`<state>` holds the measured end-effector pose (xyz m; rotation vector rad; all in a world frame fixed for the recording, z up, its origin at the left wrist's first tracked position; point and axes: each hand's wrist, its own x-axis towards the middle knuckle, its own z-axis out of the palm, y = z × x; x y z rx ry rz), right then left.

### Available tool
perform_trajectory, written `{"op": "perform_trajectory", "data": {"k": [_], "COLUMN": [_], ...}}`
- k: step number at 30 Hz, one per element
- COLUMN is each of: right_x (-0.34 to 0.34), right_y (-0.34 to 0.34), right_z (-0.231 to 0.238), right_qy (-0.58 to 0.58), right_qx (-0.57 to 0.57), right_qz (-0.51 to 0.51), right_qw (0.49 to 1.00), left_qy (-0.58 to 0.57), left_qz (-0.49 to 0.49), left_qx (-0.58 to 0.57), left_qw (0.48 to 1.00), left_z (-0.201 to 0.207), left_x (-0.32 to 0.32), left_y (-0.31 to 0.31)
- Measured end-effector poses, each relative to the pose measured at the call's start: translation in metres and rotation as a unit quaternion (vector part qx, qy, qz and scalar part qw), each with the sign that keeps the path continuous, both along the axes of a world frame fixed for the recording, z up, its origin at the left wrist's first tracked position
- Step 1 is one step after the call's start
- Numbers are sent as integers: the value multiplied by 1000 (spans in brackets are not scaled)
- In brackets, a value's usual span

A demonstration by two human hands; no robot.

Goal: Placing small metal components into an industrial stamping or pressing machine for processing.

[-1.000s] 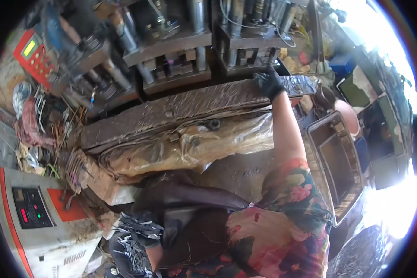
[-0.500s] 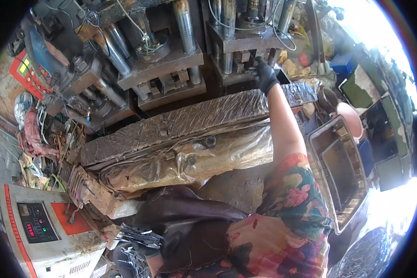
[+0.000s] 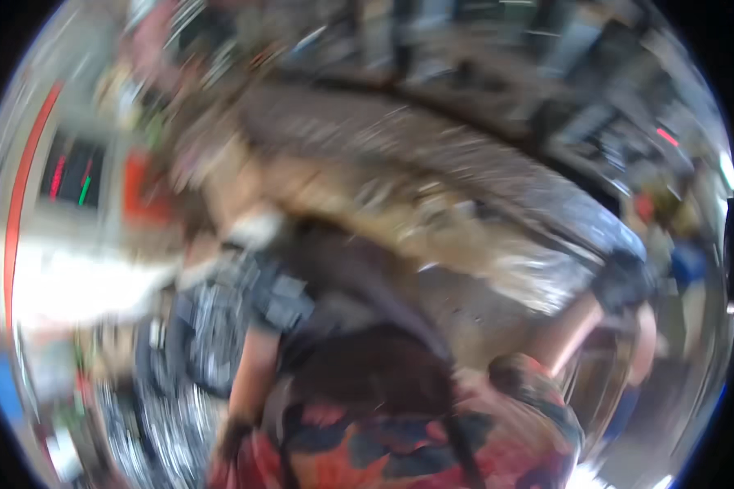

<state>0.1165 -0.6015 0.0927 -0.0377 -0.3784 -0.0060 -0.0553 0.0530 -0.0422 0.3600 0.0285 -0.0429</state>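
Head camera: shiny silver-grey strips [image 3: 212,326] are caught in heavy motion blur, heaped in a dark-rimmed mass just to the left of and slightly below the left-hand fingers. Low weight and thin, stiff stock are suggested by their look; slick faces and narrow edges should be expected, and a loose bunch would be best gripped across its middle. At the dark-gloved left hand [image 3: 273,297] a pale grey patch is shown, but whether it is a held strip or part of the glove cannot be told, nor can the spread of those fingers. More glinting pieces [image 3: 167,436] are seen farther down and left. To the right of the left fingers a dark apron [image 3: 367,359] is worn over a flowered garment [image 3: 416,448]. Well apart, the dark-gloved right hand [image 3: 624,281] is seen near the end of a long brown ledge [image 3: 457,155]; its fingers are too smeared for a grip or gap to be made out. Crumpled plastic sheeting [image 3: 538,281] is spread left of them. Up and left of the left fingers, a pale cabinet [image 3: 90,244] is marked by streaked red and green lights [image 3: 57,177]. No brand, label or lettering can be read.
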Motion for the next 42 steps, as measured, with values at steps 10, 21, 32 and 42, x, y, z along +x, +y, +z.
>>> {"op": "perform_trajectory", "data": {"k": [10, 21, 32, 42], "right_x": [-47, -42, -33, -5], "right_y": [387, 549, 507, 470], "right_z": [-21, 18, 6, 43], "right_qy": [-23, -246, 34, 18], "right_qx": [-730, -928, -739, -719], "right_qz": [144, 107, 287, 189], "right_qw": [668, 257, 608, 669], "left_qy": [-62, -17, -1, -83], "left_qz": [-26, -3, 98, -17], "left_qx": [-116, -35, -59, -128], "left_qw": [991, 999, 993, 988], "left_z": [32, 31, 42, 24], "left_x": [16, -4, -11, -20], "left_y": [-6, 4, 5, 29]}}
